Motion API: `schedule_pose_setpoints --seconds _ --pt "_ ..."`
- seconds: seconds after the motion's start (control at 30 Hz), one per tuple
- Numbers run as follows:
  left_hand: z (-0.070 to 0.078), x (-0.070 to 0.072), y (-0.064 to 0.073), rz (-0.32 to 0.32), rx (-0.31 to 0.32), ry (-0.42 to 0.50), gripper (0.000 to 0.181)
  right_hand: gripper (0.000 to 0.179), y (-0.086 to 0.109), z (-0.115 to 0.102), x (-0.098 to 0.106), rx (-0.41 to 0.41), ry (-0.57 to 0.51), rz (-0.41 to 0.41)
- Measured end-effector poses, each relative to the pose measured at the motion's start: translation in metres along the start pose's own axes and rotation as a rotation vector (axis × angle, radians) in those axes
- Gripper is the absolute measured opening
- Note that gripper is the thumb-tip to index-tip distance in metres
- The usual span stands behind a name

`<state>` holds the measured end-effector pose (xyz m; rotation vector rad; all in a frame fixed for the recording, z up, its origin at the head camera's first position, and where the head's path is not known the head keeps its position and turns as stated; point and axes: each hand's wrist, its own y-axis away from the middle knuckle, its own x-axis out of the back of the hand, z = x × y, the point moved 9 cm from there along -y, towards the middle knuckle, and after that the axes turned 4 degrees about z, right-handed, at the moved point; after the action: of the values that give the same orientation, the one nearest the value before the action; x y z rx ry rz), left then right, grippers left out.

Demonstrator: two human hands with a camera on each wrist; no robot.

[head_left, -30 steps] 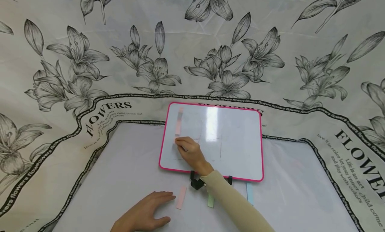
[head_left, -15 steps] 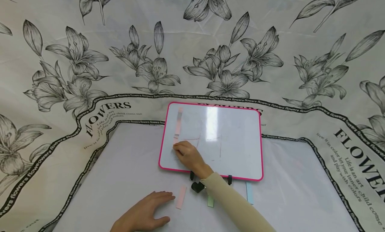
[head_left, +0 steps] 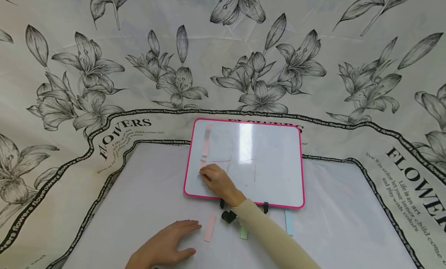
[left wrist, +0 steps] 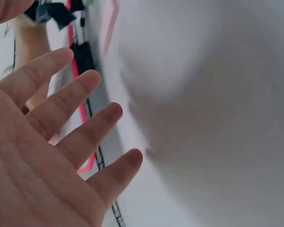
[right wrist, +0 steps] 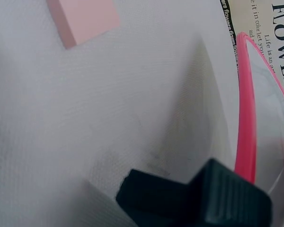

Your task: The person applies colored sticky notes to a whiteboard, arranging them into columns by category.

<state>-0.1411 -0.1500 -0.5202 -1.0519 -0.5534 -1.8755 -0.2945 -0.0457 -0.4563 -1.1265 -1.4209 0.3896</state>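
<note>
A pink-framed whiteboard [head_left: 275,176] stands tilted on the table. My right hand [head_left: 219,180] is at its lower left, fingers curled, thumb and fingertips at the lower end of a pink sticky strip [head_left: 203,163]; the fingertips partly hide it. Above this strip, a longer pink sticky strip [head_left: 206,145] with greyish ends runs up the board. My left hand [head_left: 165,244] hovers or rests by the table with fingers spread and holding nothing. Just right of its fingertips lies a pink sticky-note pad [head_left: 210,228], which shows thick in the right wrist view.
A green sticky-note pad [head_left: 244,232] lies partly behind the right sleeve [head_left: 268,234], and a blue pad [head_left: 289,223] farther right. Black clips [head_left: 266,208] hold the board's lower edge. A black piece [head_left: 228,216] sits before it. Flower-printed cloth [head_left: 244,67] hangs behind.
My right hand has slid a little down the board, uncovering more of the lower pink strip, and has barely moved in the last half second. The left hand stays nearly still.
</note>
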Motion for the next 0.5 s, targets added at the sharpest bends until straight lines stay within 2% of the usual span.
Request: schedule_pose_setpoints --seconds 0.1,0.23,0.33,0.5 --pt "-0.005 0.017 -0.003 0.039 0.026 -0.015 0.053 0.010 0.000 -0.001 -0.002 -0.002 0.020 -0.033" --pt "-0.010 0.049 -0.011 0.144 0.024 -0.052 0.050 0.009 0.000 -0.004 -0.005 0.023 0.046 -0.082" --pt "-0.011 0.068 -0.016 0.214 -0.014 -0.078 0.049 0.006 0.000 -0.009 -0.005 0.089 0.075 -0.107" --pt "-0.013 0.085 -0.023 0.249 -0.058 -0.121 0.048 0.004 0.004 -0.016 -0.005 0.205 0.171 -0.171"
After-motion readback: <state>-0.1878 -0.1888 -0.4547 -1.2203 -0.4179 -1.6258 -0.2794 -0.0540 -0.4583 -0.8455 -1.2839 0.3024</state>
